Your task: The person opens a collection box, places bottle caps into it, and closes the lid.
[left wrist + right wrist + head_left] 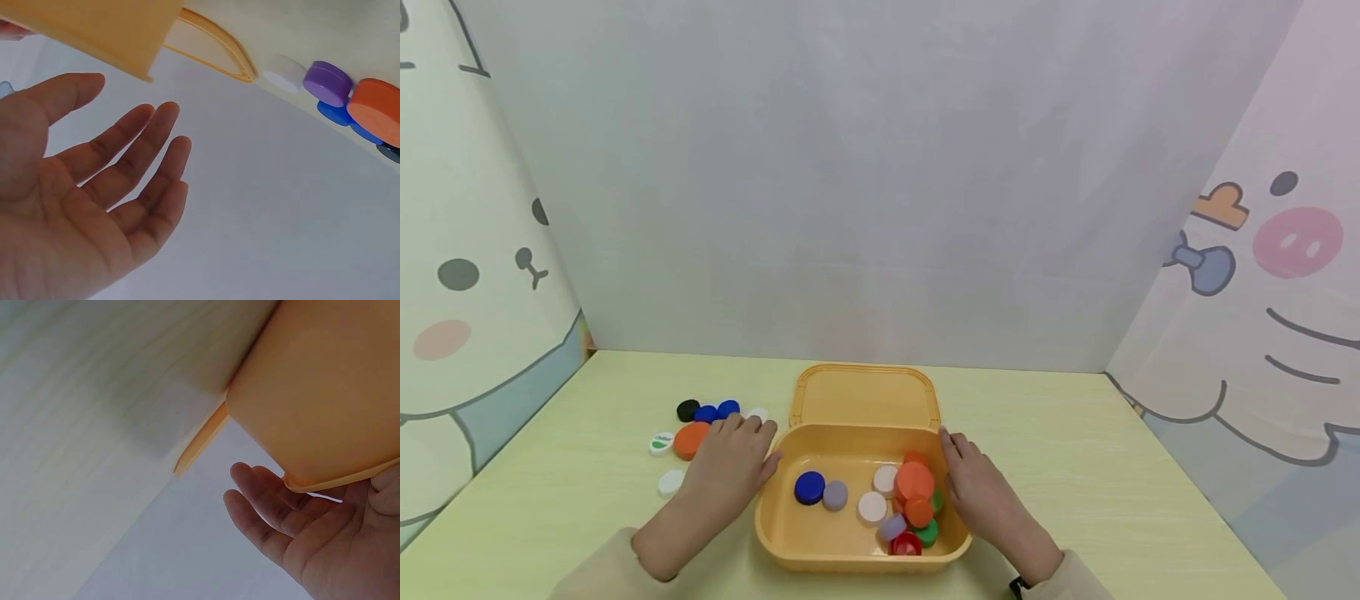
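Left hand [726, 462]: released, fingers loosely bent and holding nothing, just beside the left side of the box; a gap shows between thumb and box in the left wrist view.
Right hand [988, 492]: at the right rim of the box, fingers extended and a little bent, one passing behind the rim in the right wrist view; I cannot tell whether it grasps the rim.
Sleeves [613, 575]: pale, one on each forearm.
Box [865, 563]: yellow-orange plastic, rounded corners, upright on the table between the hands.
Caps in its right part: a red cap [907, 546] nearest, then a green cap [927, 534] and a lavender cap [892, 527]; orange caps [914, 482] overlap behind these, two whitish caps [872, 508] to their left.
Caps in its left part: a dark blue cap [810, 488] just beside a second lavender cap [835, 496].
Caps beyond the left hand: white, white with green print [661, 443], orange [691, 441], blue [728, 408] and black [688, 410]; the left wrist view adds a purple cap [327, 83].
Lid [865, 396]: matching yellow-orange, lying behind the box.
Table [1075, 450]: pale yellow.
Backdrop [880, 183]: plain grey cloth, cartoon-printed panels [1285, 317] at both sides.
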`<action>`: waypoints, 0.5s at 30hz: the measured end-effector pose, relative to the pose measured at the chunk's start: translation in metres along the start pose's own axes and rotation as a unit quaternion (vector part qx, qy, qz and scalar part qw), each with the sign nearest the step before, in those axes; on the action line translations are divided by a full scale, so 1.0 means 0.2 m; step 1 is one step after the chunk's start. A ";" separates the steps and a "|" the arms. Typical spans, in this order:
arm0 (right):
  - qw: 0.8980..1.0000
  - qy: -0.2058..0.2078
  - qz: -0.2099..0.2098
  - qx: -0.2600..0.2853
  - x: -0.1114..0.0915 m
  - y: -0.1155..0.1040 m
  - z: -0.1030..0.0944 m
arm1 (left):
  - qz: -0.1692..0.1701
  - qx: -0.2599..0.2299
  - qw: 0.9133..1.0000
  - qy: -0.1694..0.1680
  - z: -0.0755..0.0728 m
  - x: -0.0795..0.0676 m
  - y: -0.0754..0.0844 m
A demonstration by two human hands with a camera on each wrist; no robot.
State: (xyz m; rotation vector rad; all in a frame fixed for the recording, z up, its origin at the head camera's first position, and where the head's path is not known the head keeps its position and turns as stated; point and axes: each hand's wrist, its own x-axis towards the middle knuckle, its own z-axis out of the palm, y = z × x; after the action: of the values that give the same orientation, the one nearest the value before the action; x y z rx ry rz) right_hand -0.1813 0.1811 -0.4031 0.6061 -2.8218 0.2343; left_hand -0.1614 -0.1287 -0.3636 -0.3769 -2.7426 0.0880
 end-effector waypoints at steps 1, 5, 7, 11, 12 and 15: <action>1.000 0.000 0.001 0.000 0.00 0.00 0.00 | -0.004 0.001 1.000 0.000 0.00 0.00 -0.02; 1.000 -0.003 0.003 0.000 0.00 0.00 0.01 | -0.019 -0.001 1.000 0.006 0.03 -0.02 -0.09; 1.000 -0.004 0.003 -0.001 0.01 0.00 0.01 | -0.024 -0.001 1.000 0.013 0.04 -0.04 -0.13; 1.000 -0.002 0.000 -0.002 0.00 0.01 0.01 | -0.035 0.001 0.999 0.019 0.08 -0.07 -0.21; 1.000 -0.002 -0.001 -0.003 0.00 0.01 0.01 | -0.039 0.000 0.999 0.017 0.08 -0.08 -0.23; 1.000 -0.002 -0.001 -0.004 0.00 0.01 0.01 | -0.054 0.000 0.999 0.003 0.11 -0.11 -0.29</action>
State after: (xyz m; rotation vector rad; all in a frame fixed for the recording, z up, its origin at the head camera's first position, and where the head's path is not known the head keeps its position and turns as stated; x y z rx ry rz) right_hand -0.1832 0.1817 -0.4054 0.6071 -2.8241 0.2233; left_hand -0.1638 -0.1900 -0.3849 -0.2285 -2.7508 0.0597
